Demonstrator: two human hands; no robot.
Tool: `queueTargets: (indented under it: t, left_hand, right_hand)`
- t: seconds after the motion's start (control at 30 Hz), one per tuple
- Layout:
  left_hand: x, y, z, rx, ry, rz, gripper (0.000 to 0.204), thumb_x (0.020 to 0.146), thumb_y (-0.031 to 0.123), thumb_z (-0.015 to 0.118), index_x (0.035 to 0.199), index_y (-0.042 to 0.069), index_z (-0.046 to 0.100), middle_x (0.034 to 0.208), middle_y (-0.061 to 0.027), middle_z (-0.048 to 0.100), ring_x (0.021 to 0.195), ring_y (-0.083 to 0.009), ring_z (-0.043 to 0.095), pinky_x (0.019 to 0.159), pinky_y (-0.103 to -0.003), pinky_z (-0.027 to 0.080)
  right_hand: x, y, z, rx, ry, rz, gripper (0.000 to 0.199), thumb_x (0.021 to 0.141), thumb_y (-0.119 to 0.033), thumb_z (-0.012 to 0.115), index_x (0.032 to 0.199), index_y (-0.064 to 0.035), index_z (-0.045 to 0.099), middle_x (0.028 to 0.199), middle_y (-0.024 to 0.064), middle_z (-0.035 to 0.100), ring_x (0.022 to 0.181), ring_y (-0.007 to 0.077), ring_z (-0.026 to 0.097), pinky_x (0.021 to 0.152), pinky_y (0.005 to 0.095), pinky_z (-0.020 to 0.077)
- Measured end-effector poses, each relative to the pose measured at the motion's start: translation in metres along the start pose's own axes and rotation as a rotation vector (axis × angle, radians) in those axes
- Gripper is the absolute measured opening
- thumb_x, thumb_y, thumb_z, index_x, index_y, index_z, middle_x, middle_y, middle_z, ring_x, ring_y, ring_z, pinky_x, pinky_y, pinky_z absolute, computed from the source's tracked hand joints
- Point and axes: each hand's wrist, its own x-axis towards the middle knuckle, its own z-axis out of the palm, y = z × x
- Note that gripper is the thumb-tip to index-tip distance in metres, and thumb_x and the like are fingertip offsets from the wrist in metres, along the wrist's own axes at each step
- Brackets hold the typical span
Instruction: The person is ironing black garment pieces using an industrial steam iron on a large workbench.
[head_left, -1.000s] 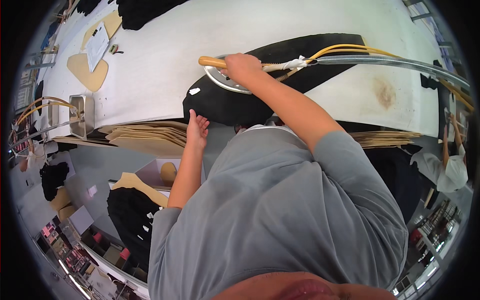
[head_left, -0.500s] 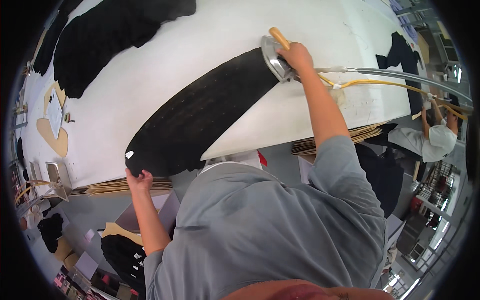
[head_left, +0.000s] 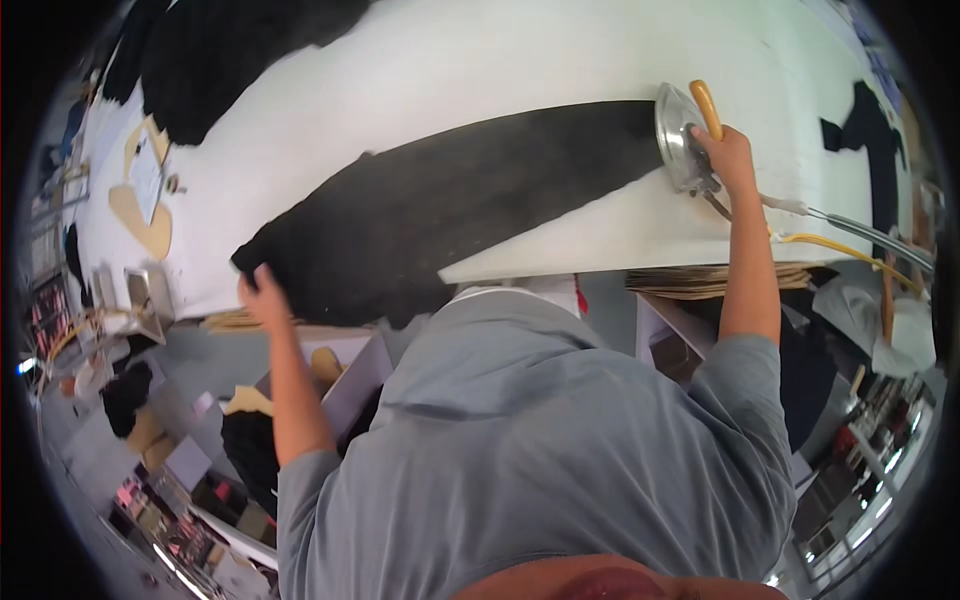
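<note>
A long black knit fabric piece (head_left: 450,190) lies across the white table, its narrow end toward the right. My right hand (head_left: 728,158) is closed round the wooden handle of a silver iron (head_left: 680,140), whose soleplate rests at that narrow end. At the wide left end, my left hand (head_left: 264,300) has its fingers at the fabric's edge and appears to pinch it; motion blurs them somewhat. The fabric's lower edge hangs over the table's front near my waist.
A hose and yellow cable (head_left: 850,245) run right from the iron. Black garments (head_left: 220,60) lie at the far left, near tan pattern pieces (head_left: 140,220). Cardboard sheets (head_left: 720,280) are stacked under the table's front edge. Another person (head_left: 890,320) is at the right.
The iron has moved right with my right hand, and the fabric looks longer and flatter. My left hand has moved onto the fabric's left edge. The view has shifted too.
</note>
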Motion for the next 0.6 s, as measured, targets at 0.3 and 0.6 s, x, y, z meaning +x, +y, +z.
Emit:
queueTargets:
  t: [0.3,0.6]
  left_hand:
    - [-0.015,-0.008,0.106,0.591,-0.349,-0.125,0.088,0.092,0.070,0.054,0.161,0.018,0.033,0.170,-0.0134,0.020,0.157,-0.0312,0.017,0.123,-0.053,0.021]
    - [0.093,-0.042,0.057,0.150,-0.784,-0.373,0.083,0.094,0.074,0.041,0.149,0.013,0.054,0.158,-0.0098,0.047,0.145,-0.0303,0.044,0.119,-0.039,0.035]
  right_hand:
    - [-0.073,-0.178,0.131,-0.297,-0.209,-0.219,0.048,0.089,-0.049,0.067,0.093,-0.0005,0.070,0.074,0.0100,0.067,0.061,0.0244,0.061,0.062,0.0395,0.0500]
    - [-0.281,-0.312,0.272,-0.451,-0.470,-0.871,0.032,0.093,-0.043,0.067,0.097,-0.0117,0.069,0.082,0.0072,0.072,0.078,0.0306,0.069,0.070,0.0435,0.0531]
